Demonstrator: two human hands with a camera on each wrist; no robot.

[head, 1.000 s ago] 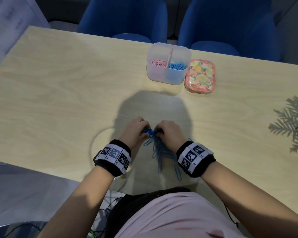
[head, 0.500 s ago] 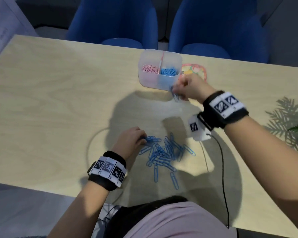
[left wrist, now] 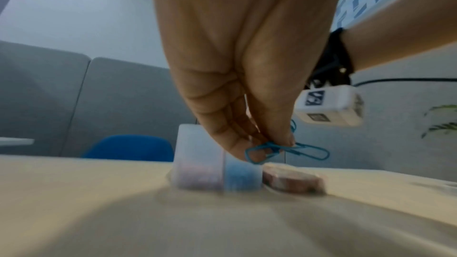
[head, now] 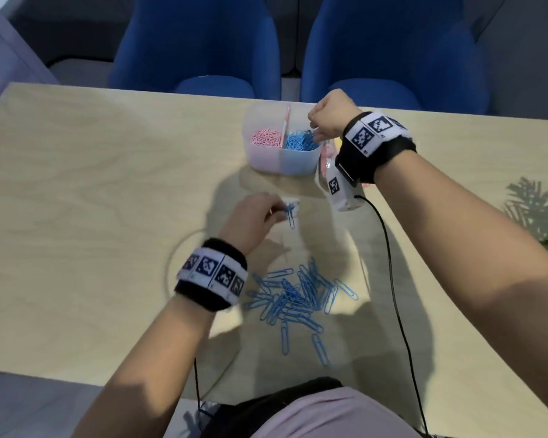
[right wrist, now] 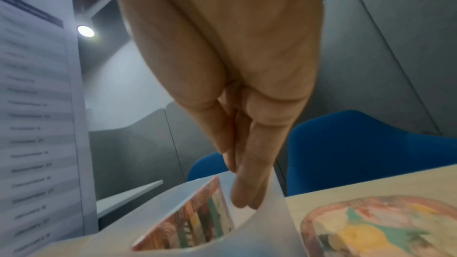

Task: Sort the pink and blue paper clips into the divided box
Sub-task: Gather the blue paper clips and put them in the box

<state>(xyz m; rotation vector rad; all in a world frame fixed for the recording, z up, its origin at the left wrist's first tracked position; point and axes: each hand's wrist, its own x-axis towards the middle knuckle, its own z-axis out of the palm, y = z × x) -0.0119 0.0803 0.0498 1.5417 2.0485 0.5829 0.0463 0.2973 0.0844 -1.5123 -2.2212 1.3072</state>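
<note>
The translucent divided box (head: 268, 159) stands at the table's far side, with pink clips (head: 264, 138) in its left half and blue clips (head: 299, 141) in its right. My right hand (head: 314, 134) hangs over the blue half, its straight fingers (right wrist: 243, 192) pointing down inside the wall, and no clip shows between them. Between the box and the loose pile of blue clips (head: 298, 297), my left hand (head: 277, 212) is off the table. It pinches a few linked blue clips (left wrist: 311, 152) between thumb and fingertips.
A floral tin (head: 325, 159) lies just right of the box, partly under my right wrist. A black cable (head: 393, 279) crosses the table past the pile. Two blue chairs (head: 196, 52) stand beyond the far edge, and a plant's shadow (head: 529, 203) falls at the right.
My right hand rose from the box's front wall to above the blue compartment. My left hand left the pile and moved towards the box with blue clips.
</note>
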